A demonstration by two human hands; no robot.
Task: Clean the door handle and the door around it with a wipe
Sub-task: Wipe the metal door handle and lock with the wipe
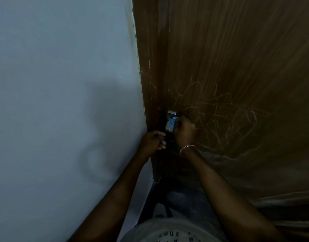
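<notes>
A brown wooden door (228,67) with pale scribble marks fills the right side. Its metal handle plate (169,114) sits at the door's left edge, partly hidden. My right hand (184,131), a chain bracelet on the wrist, is shut on a blue wipe (173,122) and presses it against the plate. My left hand (153,141) rests just below and to the left, at the door's edge, fingers curled; whether it grips anything is not visible in the dim light.
A pale blue-grey wall (63,102) covers the left half and meets the brown door frame (143,67). Below, my legs and grey shirt (167,231) show over a dark floor. The scene is dim.
</notes>
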